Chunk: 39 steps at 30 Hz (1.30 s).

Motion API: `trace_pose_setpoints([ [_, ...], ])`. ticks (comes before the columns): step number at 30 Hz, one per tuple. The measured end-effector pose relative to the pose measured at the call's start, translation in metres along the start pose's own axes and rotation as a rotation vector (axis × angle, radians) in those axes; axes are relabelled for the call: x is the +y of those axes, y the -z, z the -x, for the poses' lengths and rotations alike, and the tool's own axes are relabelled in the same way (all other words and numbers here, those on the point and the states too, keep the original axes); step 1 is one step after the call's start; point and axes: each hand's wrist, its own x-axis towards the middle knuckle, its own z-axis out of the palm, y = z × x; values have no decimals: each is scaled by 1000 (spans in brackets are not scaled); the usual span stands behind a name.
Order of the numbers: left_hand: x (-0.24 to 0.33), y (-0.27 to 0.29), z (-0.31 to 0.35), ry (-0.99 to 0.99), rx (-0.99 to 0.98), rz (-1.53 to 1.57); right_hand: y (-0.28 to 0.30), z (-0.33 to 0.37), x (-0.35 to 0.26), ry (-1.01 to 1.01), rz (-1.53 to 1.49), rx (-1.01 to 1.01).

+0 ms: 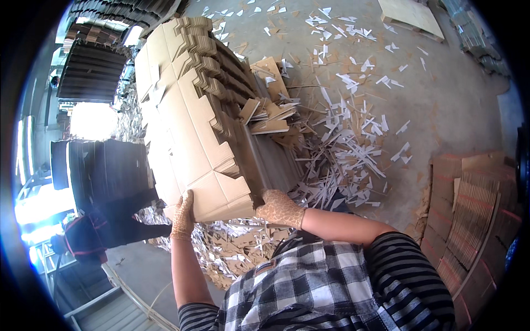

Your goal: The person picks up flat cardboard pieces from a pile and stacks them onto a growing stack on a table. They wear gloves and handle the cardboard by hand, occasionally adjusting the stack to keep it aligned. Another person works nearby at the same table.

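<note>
A long stack of brown die-cut cardboard sheets (190, 127) stretches away in front of me, with notched, stepped edges along its right side. My left hand (183, 215), in a patterned tan glove, holds the near left corner, its fingers pointing up along the stack's side. At the near right corner my right hand (280, 209), gloved alike, is closed against the sheet edges; its fingertips are partly hidden. Both hands grip the near end of the stack between them. Torn cardboard offcuts (270, 118) lie against the stack's right side.
White and brown scraps (353, 143) litter the floor on the right and beneath the stack's near end. Bundled brown cardboard (469, 215) stands at the right. Dark stacks (107, 174) and a metal-framed platform (118, 292) are on the left. A flat wooden board (411, 16) lies far right.
</note>
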Motion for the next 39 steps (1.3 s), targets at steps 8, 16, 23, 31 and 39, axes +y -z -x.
trace_pose_setpoints([
  [8,5,-4,0,7,-58,-18,14,9,-4,35,-40,15],
  [16,-5,13,-6,20,-130,-26,14,12,-7,34,-150,-24],
  [23,-3,31,-5,81,-14,119,27,28,-25,-4,-54,-104],
  [31,6,32,0,86,-133,307,28,39,-28,184,-205,-110],
  [39,22,18,17,-26,-109,144,22,9,19,-115,-1101,-270],
])
